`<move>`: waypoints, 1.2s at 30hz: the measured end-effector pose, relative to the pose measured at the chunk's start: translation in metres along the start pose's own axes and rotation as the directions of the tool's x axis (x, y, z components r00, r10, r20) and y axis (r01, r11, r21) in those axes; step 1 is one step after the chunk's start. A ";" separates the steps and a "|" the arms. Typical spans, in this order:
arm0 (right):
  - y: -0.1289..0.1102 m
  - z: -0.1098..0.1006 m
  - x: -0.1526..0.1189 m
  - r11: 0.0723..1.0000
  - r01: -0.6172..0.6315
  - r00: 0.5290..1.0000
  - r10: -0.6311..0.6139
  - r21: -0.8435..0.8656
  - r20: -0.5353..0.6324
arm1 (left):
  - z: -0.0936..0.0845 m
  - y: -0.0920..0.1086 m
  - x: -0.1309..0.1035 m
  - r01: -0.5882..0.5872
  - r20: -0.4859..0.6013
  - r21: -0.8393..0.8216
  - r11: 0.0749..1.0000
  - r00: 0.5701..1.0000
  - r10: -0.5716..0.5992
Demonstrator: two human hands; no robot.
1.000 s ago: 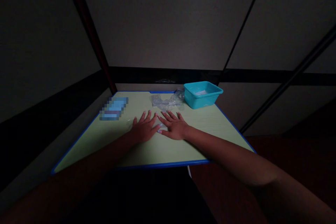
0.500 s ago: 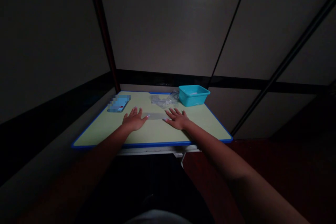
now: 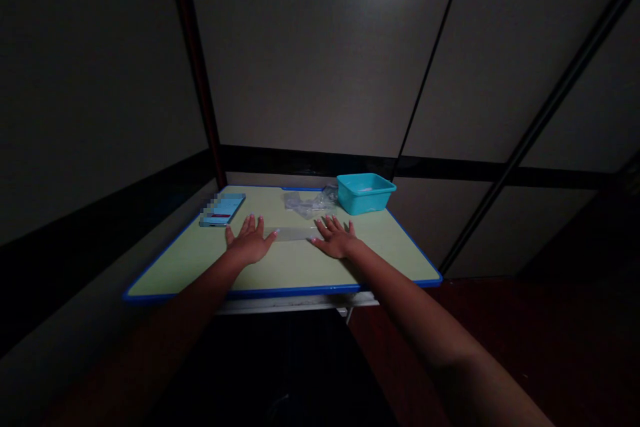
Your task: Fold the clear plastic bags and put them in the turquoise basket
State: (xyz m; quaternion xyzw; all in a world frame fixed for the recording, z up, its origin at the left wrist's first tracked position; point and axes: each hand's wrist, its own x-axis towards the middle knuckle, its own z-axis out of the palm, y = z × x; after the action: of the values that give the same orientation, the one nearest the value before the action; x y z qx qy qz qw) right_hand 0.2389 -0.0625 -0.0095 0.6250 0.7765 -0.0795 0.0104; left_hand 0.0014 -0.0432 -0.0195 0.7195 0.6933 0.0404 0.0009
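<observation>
Palm down near the middle of the table, my left hand [image 3: 249,244] has its fingers spread. My right hand [image 3: 334,239] lies the same way to its right, fingers apart. Between the two thumbs stretches a flat, see-through plastic strip [image 3: 294,233]; its ends run up to or under the hands, which I cannot tell exactly. Beyond the strip is a crumpled clear plastic bag or wrap [image 3: 311,204]. A phone [image 3: 223,209] with a lit screen lies beyond my left hand, partly pixelated.
A turquoise plastic basket [image 3: 365,193] stands at the back right, touching or close to the crumpled plastic. The pale table [image 3: 300,273] has a blue rim. Panelled walls [image 3: 310,67] rise behind it and on the left; a dark red floor shows at right.
The whole view has shifted, so the table and its things sit slightly lower. My left hand has edged a little leftward; both hands stay flat and spread.
</observation>
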 end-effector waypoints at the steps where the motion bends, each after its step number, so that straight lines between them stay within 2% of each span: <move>1: -0.004 -0.001 0.003 1.000 0.004 1.000 -0.004 0.001 -0.014 | -0.002 0.002 0.001 -0.008 -0.029 -0.001 1.000 1.000 0.008; 3: -0.015 -0.002 0.012 1.000 0.029 0.996 -0.028 0.002 -0.088 | -0.007 0.009 0.005 -0.030 -0.078 -0.003 1.000 0.996 0.030; 5: -0.031 -0.003 0.024 0.999 0.053 0.993 -0.053 0.001 -0.104 | -0.009 0.018 0.012 -0.056 -0.091 -0.004 0.998 0.994 0.056; 8: -0.052 -0.004 0.043 0.997 0.079 0.991 -0.078 0.007 -0.109 | -0.006 0.031 0.022 -0.085 -0.052 -0.004 0.996 0.995 0.085; 11: -0.058 -0.004 0.054 0.997 0.075 0.993 -0.072 0.024 -0.097 | 0.003 0.035 0.030 -0.085 0.006 -0.007 0.996 0.996 0.085; 16: -0.042 0.000 0.053 0.997 0.067 0.997 -0.066 0.048 -0.029 | 0.011 0.025 0.034 -0.026 0.078 -0.016 1.000 0.997 0.027; 23: -0.005 -0.003 0.035 0.997 0.053 0.998 -0.052 0.049 -0.019 | 0.006 0.005 0.033 0.038 0.113 -0.026 0.999 0.993 -0.035; 28: 0.008 -0.003 0.031 0.999 0.035 0.999 -0.035 0.002 0.002 | 0.001 -0.007 0.031 0.038 0.137 0.007 0.999 0.990 -0.038; 31: 0.008 -0.001 0.033 0.999 0.032 0.999 -0.032 0.004 -0.002 | -0.005 0.009 0.027 0.015 0.077 0.050 0.999 0.997 -0.019; 33: 0.007 -0.001 0.034 1.000 0.029 1.000 -0.029 0.003 -0.001 | -0.007 0.033 0.025 -0.055 -0.021 0.040 0.998 0.998 0.056; 36: 0.006 -0.002 0.033 1.000 0.027 1.000 -0.027 -0.010 -0.001 | -0.003 0.074 0.026 -0.116 -0.015 -0.026 0.993 0.993 0.116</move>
State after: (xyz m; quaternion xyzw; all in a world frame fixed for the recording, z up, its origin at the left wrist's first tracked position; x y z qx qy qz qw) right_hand 0.2378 -0.0287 -0.0123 0.6145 0.7852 -0.0756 0.0121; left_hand 0.0765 -0.0199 -0.0107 0.7582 0.6497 0.0545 0.0036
